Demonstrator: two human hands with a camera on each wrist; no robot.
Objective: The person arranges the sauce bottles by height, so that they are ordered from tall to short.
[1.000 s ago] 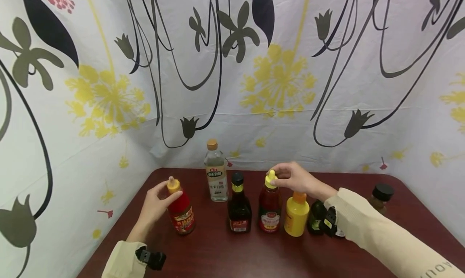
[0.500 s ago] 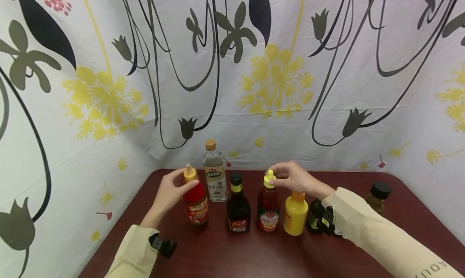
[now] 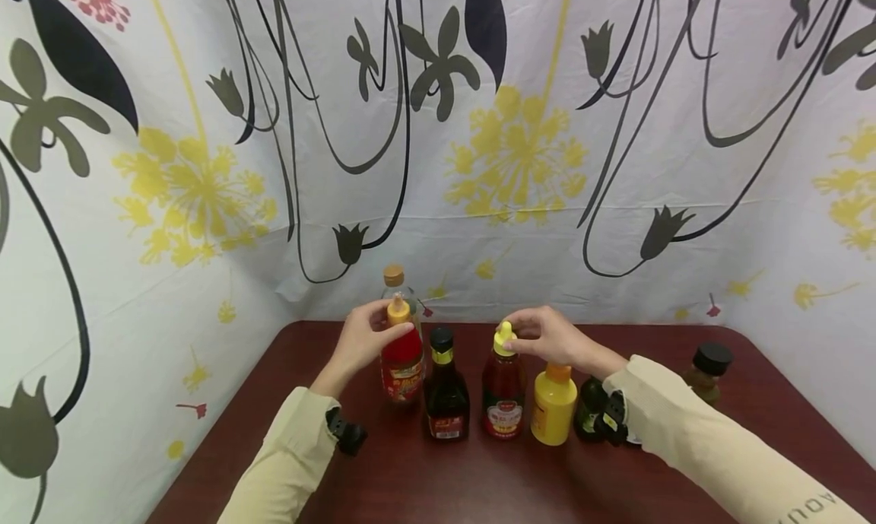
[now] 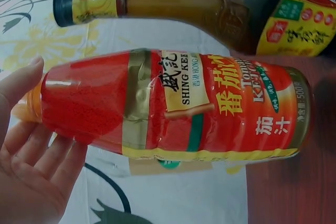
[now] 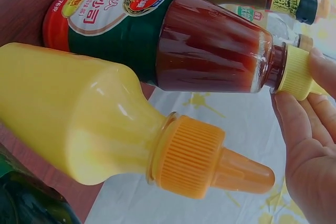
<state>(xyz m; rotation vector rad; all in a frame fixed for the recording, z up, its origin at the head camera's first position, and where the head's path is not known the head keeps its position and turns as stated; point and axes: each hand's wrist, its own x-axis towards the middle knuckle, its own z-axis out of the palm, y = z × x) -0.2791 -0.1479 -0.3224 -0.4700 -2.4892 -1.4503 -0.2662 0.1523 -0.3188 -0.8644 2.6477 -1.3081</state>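
Note:
My left hand (image 3: 363, 340) grips a red ketchup bottle (image 3: 402, 366) by its yellow cap, thumb and fingers around the neck. In the left wrist view, the ketchup label (image 4: 236, 95) faces the camera; whether the base touches the table cannot be told. A dark soy sauce bottle (image 3: 446, 395) stands just right of it. My right hand (image 3: 553, 338) pinches the yellow cap (image 5: 295, 72) of a bottle of reddish-brown sauce (image 3: 504, 395), which stands upright. Close to that bottle's right is a yellow squeeze bottle (image 3: 554, 406) with an orange nozzle cap (image 5: 189, 156).
A clear vinegar bottle (image 3: 394, 281) is mostly hidden behind the ketchup. Beneath the right sleeve stands a dark green bottle (image 3: 590, 414), with a black-capped jar (image 3: 710, 364) farther right. Patterned cloth (image 3: 438, 166) surrounds the dark red table (image 3: 479, 482).
My left hand has carried the ketchup bottle rightward and farther back, from the left side to in front of the vinegar bottle. The right hand stays on its cap.

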